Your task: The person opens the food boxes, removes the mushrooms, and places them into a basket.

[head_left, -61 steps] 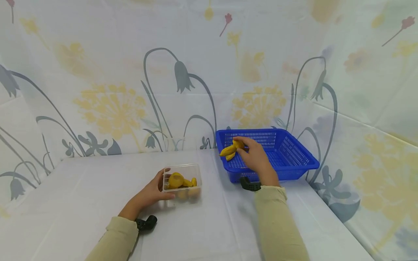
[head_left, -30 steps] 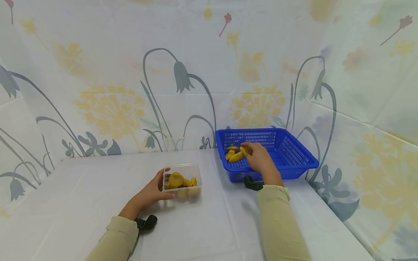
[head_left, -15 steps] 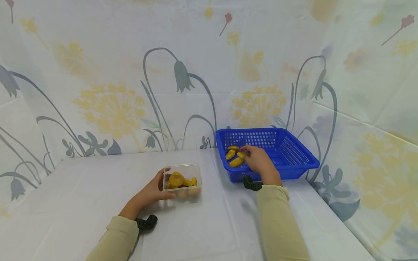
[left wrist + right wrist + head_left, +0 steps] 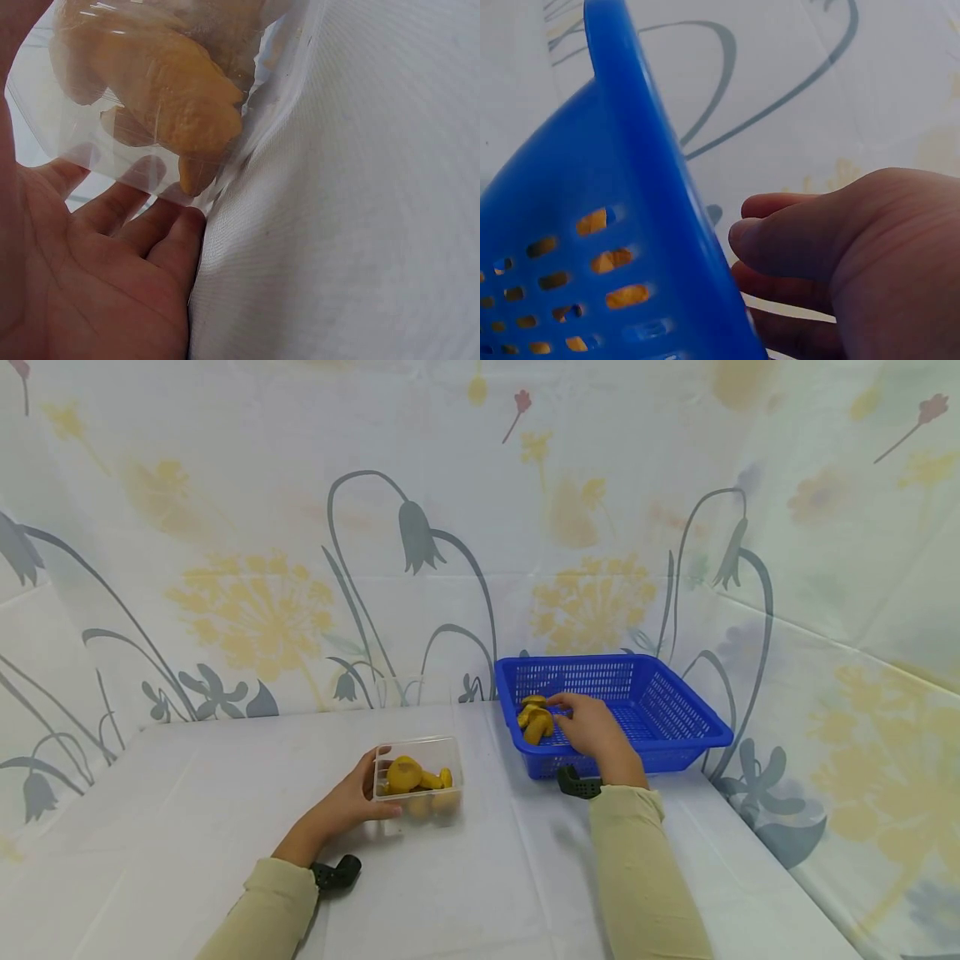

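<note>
My left hand [image 4: 351, 795] holds a clear plastic box [image 4: 456, 752] on the table, thumb at the near side and fingers round the left side. Inside the box lie several yellow mushrooms [image 4: 405, 774]; through its clear wall they also show in the left wrist view, above my curled fingers [image 4: 176, 244]. Over the left part of a blue basket [image 4: 690, 747] is my right hand [image 4: 592, 727], its fingers loosely bent and holding nothing visible. Just left of its fingertips, several yellow mushrooms [image 4: 538, 727] lie together. The right wrist view shows the basket wall [image 4: 652, 187] hiding most of them.
A white cloth covers the table [image 4: 225, 777]. Behind and to the right hangs a flowered sheet [image 4: 480, 527]. The basket stands at the back right, close to the sheet, with its slotted floor bare to the right of the mushrooms.
My right hand has lowered mushrooms into the basket's left end and let go of the last one, which has tipped over beside the others. My left hand and the box have stayed put.
</note>
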`<move>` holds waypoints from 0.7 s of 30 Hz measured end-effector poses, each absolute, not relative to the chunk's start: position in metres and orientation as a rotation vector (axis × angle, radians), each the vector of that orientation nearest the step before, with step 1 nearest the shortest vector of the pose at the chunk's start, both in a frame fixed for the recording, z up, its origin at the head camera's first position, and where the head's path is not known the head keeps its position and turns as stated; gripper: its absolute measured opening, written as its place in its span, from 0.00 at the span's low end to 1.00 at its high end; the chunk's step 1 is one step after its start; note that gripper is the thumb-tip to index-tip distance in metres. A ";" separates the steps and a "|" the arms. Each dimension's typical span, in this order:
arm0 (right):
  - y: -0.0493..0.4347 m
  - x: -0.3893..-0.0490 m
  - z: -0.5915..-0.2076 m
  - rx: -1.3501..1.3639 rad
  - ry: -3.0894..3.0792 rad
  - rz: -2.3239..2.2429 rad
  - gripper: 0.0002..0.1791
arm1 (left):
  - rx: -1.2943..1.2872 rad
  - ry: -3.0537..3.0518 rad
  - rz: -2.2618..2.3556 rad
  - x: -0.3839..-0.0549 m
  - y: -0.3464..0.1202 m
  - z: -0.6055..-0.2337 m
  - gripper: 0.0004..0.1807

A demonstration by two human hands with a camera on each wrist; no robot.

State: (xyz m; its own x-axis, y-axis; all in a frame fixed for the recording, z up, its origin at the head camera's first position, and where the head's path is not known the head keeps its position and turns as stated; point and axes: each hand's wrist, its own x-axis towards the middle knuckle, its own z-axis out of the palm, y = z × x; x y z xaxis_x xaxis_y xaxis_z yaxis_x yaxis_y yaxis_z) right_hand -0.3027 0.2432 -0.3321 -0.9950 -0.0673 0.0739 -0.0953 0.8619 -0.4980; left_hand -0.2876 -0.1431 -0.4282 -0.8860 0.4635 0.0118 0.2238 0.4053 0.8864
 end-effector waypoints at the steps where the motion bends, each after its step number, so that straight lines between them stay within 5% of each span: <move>1: 0.242 -0.302 -0.331 0.139 -2.968 0.803 0.20 | 0.608 2.428 1.474 -0.288 -0.143 -0.428 0.58; 21: 0.201 -0.296 -0.322 0.342 -2.877 0.796 0.19 | 0.590 2.416 1.492 -0.287 -0.142 -0.428 0.58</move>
